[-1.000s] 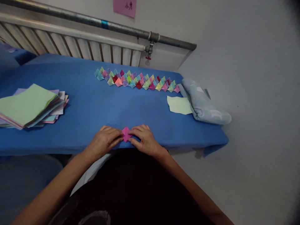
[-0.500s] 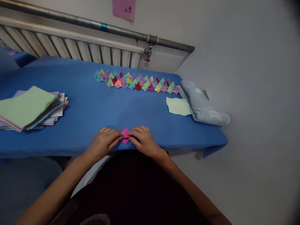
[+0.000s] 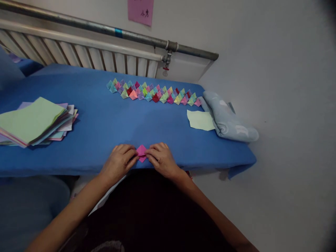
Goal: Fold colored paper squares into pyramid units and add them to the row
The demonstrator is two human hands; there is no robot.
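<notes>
A small pink folded paper is between my two hands near the front edge of the blue-covered table. My left hand pinches its left corner between thumb and fingers. On the other side, my right hand pinches the right corner the same way. A crease runs across the paper's middle, with one point facing away from me and one towards me. The fingertips cover both side corners.
Rows of colourful folded paper pieces stand along the back. At left lies a stack of coloured paper sheets. A pale green sheet rests beside a rolled grey-blue blanket at right. Behind the table is a radiator with a pipe.
Both hands keep their pinch on the pink paper, which looks almost the same. The whole view has shifted very slightly.
</notes>
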